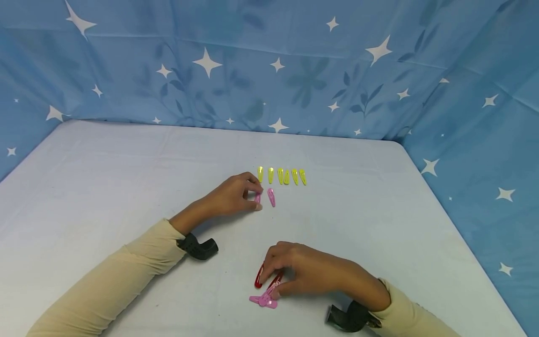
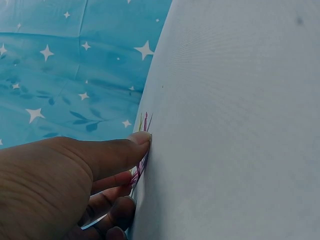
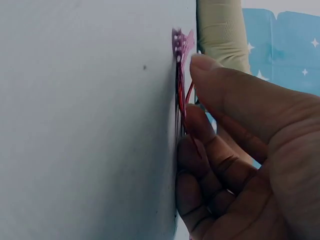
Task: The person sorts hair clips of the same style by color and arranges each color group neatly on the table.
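Clips in yellow (image 1: 280, 176) lie beyond left grip (image 1: 230, 196) pinching pink clip (image 1: 258, 198); state of right grip (image 1: 306, 269) unclear.

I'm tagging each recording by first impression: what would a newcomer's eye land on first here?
Likely the six yellow hair clips, lined up toward the far side of the white table. Just nearer, the left fingers are at one of two pink clips; nearer still, the right fingers are over red clips and a pink cluster. A star-patterned blue cloth hangs behind.
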Motion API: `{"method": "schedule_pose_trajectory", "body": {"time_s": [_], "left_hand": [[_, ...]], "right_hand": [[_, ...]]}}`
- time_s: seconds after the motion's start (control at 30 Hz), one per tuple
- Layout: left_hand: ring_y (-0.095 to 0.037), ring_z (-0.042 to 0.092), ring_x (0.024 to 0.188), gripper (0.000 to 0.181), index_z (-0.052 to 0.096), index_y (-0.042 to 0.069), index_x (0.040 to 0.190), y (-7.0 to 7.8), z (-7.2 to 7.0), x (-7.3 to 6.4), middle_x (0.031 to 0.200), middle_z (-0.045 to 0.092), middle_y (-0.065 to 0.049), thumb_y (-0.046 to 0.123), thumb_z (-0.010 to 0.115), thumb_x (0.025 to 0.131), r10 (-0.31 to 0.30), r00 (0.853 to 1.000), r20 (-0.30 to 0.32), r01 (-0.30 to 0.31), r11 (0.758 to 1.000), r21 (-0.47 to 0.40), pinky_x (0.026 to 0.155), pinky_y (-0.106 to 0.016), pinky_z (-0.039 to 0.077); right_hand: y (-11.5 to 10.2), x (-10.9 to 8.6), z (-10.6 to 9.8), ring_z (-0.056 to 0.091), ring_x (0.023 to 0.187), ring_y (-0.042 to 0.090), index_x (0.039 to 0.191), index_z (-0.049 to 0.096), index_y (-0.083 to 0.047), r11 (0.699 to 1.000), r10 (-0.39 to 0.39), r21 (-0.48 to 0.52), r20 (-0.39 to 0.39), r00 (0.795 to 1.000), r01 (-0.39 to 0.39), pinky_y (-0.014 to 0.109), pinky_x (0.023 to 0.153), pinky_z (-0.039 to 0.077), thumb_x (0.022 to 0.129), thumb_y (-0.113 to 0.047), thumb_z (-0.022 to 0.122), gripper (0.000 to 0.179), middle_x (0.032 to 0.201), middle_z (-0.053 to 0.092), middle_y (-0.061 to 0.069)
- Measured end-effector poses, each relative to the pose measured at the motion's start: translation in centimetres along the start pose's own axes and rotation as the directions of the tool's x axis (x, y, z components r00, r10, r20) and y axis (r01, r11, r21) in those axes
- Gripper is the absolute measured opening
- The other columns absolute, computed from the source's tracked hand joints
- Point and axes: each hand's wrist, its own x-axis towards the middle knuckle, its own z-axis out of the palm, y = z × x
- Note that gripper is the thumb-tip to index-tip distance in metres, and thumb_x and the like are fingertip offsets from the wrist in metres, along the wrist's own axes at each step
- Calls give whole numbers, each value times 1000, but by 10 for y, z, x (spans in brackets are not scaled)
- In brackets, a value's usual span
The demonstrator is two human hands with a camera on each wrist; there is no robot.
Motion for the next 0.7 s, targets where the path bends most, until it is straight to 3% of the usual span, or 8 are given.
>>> {"method": "schedule_pose_trajectory", "body": {"time_s": [0.2, 0.7], "left_hand": [[-14, 53, 79, 35, 72, 3, 113, 1, 0, 0, 114, 57, -5, 16, 80, 82, 1, 1000, 6, -1, 1000, -3, 73, -29, 46], [-14, 53, 78, 34, 73, 3, 112, 0, 1, 0, 113, 57, -3, 16, 80, 81, -21, 1000, -2, 21, 1000, -9, 72, -29, 46]], "right_hand": [[-4, -1, 3, 50, 100, -3, 105, 73, -23, 997, 6, -77, -9, 1000, -6, 17, 84, 44, 87, -19, 76, 19, 103, 58, -19], [-3, 0, 5, 48, 88, -2, 96, 74, -20, 990, -6, -143, -50, 999, -1, 15, 77, 43, 88, -15, 74, 10, 92, 57, -19]]}}
